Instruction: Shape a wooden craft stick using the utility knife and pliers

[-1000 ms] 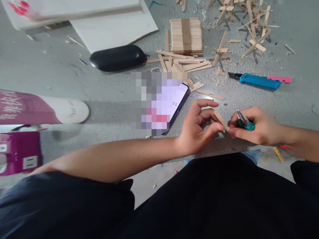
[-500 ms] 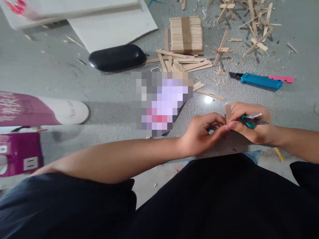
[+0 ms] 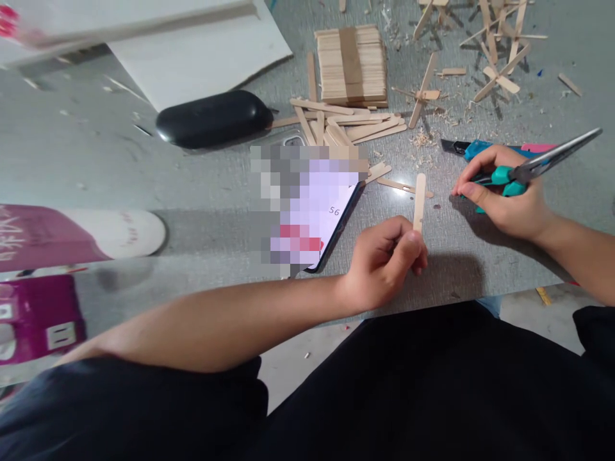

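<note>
My left hand (image 3: 382,266) is closed, pinching a wooden craft stick (image 3: 419,200) that stands up from between thumb and fingers. A small notch shows on the stick's edge just above the thumb. To the right, my right hand (image 3: 519,208) grips a pair of pliers (image 3: 552,159) with teal handles; its long metal jaws point up and to the right. Behind that hand lies a blue utility knife (image 3: 473,150), partly covered by the fingers, with a pink tool (image 3: 541,148) beside it. A notched stick (image 3: 401,186) rests on the table between the hands.
A banded bundle of craft sticks (image 3: 331,64) stands behind loose sticks (image 3: 369,128). Joined crossed sticks (image 3: 502,80) and shavings lie back right. A partly blurred phone (image 3: 336,221), black case (image 3: 214,118), white sheet (image 3: 192,73) and purple-and-white package (image 3: 125,235) occupy the left.
My hands have moved apart; the left keeps the craft stick. My right hand has let go of the stick and moved right and up, and the pliers' jaws have swung upward.
</note>
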Action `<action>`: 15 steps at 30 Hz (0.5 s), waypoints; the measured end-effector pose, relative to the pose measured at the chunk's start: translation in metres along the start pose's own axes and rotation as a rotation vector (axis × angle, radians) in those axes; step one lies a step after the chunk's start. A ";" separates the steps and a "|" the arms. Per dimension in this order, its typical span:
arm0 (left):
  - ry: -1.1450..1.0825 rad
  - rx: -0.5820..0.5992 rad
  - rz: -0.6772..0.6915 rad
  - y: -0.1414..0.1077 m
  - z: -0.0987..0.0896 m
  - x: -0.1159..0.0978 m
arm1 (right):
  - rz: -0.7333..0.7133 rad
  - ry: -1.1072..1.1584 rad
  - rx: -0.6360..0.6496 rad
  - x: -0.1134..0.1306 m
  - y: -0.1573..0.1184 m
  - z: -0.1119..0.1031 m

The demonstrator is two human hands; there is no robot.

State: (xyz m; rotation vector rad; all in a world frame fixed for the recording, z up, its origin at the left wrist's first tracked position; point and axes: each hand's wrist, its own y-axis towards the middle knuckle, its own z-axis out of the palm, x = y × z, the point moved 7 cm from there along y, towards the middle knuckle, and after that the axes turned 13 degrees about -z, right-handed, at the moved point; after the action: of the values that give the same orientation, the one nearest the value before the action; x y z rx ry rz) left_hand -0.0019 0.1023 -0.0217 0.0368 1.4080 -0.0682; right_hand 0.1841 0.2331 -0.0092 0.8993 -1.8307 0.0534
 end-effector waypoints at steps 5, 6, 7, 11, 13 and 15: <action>-0.002 -0.051 -0.095 -0.001 -0.002 0.001 | -0.130 -0.132 0.151 0.019 -0.004 -0.001; 0.000 -0.066 -0.100 -0.001 -0.002 0.001 | -0.142 -0.209 0.215 0.023 -0.005 -0.001; -0.006 -0.081 -0.097 -0.001 -0.003 0.000 | -0.142 -0.299 0.293 0.026 -0.006 -0.001; -0.036 -0.123 -0.100 -0.001 -0.006 0.000 | 0.004 -0.542 0.531 0.031 -0.010 -0.001; -0.028 -0.124 -0.135 -0.002 -0.006 0.001 | 0.068 -0.554 0.577 0.034 -0.011 0.000; -0.026 -0.120 -0.162 -0.003 -0.007 0.002 | 0.089 -0.563 0.591 0.037 -0.013 0.001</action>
State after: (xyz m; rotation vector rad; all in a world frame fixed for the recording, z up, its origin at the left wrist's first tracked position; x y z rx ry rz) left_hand -0.0086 0.1001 -0.0251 -0.1773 1.3848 -0.1181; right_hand 0.1846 0.2034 0.0156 1.3354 -2.4375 0.4573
